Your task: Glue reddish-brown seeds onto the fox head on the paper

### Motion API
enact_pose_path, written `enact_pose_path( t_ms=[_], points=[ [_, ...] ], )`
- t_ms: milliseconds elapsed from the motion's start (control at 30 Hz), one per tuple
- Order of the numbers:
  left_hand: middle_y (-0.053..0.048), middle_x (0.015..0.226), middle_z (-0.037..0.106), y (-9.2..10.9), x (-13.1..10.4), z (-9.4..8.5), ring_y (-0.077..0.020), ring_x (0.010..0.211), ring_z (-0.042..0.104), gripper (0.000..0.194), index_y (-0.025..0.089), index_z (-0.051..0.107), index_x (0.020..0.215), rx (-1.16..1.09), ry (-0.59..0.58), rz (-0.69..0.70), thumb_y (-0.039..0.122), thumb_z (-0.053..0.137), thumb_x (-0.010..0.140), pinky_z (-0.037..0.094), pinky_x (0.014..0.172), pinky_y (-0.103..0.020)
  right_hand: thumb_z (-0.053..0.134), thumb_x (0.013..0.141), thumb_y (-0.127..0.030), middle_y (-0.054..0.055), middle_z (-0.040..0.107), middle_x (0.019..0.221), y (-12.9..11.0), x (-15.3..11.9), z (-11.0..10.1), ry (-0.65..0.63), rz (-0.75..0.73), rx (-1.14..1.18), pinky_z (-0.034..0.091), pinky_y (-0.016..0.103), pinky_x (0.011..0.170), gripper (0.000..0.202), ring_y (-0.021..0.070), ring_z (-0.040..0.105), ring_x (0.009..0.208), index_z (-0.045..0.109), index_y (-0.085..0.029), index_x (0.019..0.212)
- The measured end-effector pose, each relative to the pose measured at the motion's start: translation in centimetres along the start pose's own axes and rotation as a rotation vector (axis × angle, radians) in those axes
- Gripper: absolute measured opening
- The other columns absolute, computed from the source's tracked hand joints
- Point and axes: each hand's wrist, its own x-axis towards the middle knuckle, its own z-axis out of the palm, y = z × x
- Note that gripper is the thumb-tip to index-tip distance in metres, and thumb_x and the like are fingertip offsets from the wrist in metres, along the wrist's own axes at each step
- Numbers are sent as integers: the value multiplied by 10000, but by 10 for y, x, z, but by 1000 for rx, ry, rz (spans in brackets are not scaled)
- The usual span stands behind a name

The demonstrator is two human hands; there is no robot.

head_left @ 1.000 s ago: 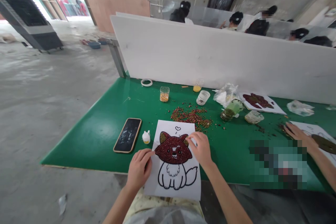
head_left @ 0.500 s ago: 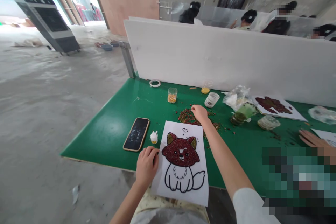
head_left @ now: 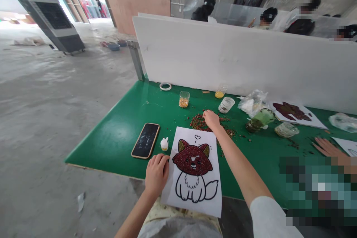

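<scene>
My right hand (head_left: pixel 211 119) reaches over a loose pile of red and green beans (head_left: pixel 199 122), its fingertips pinched together among them. Whatever sits in the pinch is hidden. A paper sheet (head_left: pixel 170 193) with a cartoon fox drawing lies in front of me, overhanging the table's near edge. Dark red grains fill the fox's head (head_left: pixel 192 160), with greenish ones inside the ears; its body and tail are bare outline. At the sheet's left edge rests my left hand (head_left: pixel 157 171), fingers curled, and what they may hold is hidden. Near it stands a small white bottle (head_left: pixel 164 144).
A phone (head_left: pixel 145 140) lies left of the bottle. Behind are a cup of yellow kernels (head_left: pixel 184 99), a clear jar (head_left: pixel 226 105) and a tipped green cup (head_left: pixel 260 119). A co-worker's hand (head_left: pixel 329 148) rests at right. A white partition (head_left: pixel 237 55) borders the table's back.
The view has shifted very slightly. My right hand stays pinched at the bean pile, my left hand stays beside the sheet, and the co-worker's hand has edged left.
</scene>
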Motion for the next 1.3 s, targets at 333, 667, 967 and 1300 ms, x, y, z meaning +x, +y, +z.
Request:
enact_pose_path(
  t_ms=[333,667,967,1300],
  points=[
    [-54,894,620,0,0,1,-193,827,551,198,204,599,931,15,20,11,166,410,884,429,747,-334,441,923,-206,23,603,907,-30,-82,-30,43,-288,295,417,248,747,145,153,539,892,571,-214,858],
    [-60,887,627,1,0,0,-190,815,556,232,206,619,929,7,32,13,173,394,885,433,745,-331,493,894,-175,16,617,853,-39,-165,-18,11,-458,393,465,287,753,143,166,566,845,617,-233,853],
    [-55,892,622,2,0,0,-190,820,553,219,208,606,922,6,30,18,162,395,886,431,761,-334,485,906,-189,35,613,850,-40,-169,-7,32,-458,412,469,313,762,189,179,560,858,668,-220,869],
    [-54,892,619,0,-1,1,-188,815,550,210,204,606,917,-4,24,18,165,402,885,424,770,-330,510,890,-183,28,623,871,-39,-172,-12,72,-361,452,473,311,784,148,176,574,872,652,-222,904]
  ],
)
